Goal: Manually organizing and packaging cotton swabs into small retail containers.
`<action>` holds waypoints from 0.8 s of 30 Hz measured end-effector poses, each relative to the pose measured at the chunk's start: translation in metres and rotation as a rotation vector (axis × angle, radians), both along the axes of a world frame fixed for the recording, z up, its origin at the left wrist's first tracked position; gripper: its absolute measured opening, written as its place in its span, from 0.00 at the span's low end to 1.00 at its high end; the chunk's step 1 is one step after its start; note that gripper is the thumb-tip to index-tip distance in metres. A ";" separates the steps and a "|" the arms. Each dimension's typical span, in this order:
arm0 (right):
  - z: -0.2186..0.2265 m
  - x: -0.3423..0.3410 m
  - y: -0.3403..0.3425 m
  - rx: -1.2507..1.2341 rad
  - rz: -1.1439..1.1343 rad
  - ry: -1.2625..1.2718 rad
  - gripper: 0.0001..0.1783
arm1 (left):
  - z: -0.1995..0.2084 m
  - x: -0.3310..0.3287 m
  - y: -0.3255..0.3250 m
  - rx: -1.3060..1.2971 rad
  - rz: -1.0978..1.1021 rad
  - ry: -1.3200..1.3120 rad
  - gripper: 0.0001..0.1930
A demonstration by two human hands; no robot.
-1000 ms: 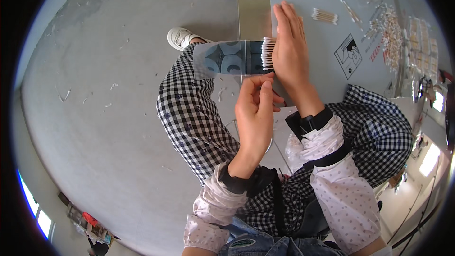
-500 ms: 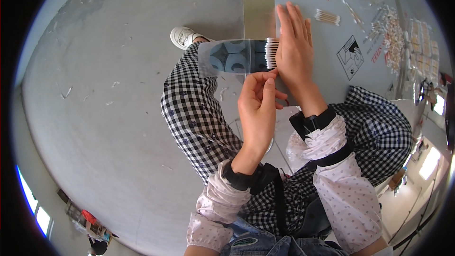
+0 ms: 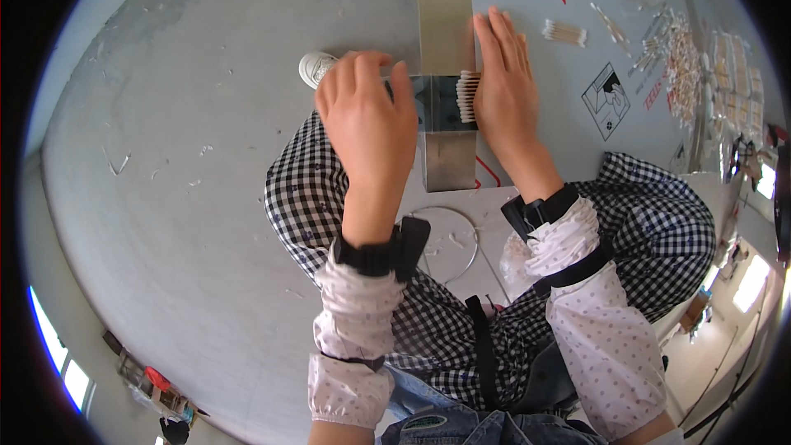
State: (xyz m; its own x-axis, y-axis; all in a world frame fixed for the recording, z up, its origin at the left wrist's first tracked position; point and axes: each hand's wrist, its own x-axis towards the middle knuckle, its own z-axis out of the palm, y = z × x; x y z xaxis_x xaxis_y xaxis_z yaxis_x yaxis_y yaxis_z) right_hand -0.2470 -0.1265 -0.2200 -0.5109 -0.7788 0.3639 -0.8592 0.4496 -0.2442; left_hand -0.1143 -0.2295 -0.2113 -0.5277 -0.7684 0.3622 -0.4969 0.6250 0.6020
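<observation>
In the head view, the left hand [image 3: 367,115] has moved most: half a second ago its fingertips were bunched beside the row's near end, and now it lies over the outer end of the clear printed plastic bag [image 3: 446,107], slightly blurred. Its thumb stands apart from the bent fingers; whether they pinch the film underneath cannot be told. The right hand [image 3: 507,91] has stayed almost where it was, fingers straight and close together, palm side against the row of cotton swabs [image 3: 467,97]. The white tips face left, lying at the bag's right end by the metal table's edge [image 3: 446,25]; the shafts' other ends are hidden by that hand. So the work now has one hand at each end of the bag, with the row still evenly lined up.

Further right on the table lie a small swab bundle [image 3: 564,32], a heap of loose swabs [image 3: 681,74] and filled packets [image 3: 733,86].
</observation>
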 end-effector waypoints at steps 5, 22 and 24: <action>-0.001 0.008 -0.002 -0.009 0.016 -0.048 0.27 | -0.020 -0.008 -0.003 0.216 -0.071 -0.099 0.08; 0.007 0.011 0.000 0.025 0.040 -0.044 0.29 | 0.019 0.015 -0.031 0.256 -0.720 -0.143 0.36; 0.010 0.009 0.001 0.028 0.036 -0.039 0.29 | 0.020 0.013 -0.030 0.245 -0.715 -0.120 0.35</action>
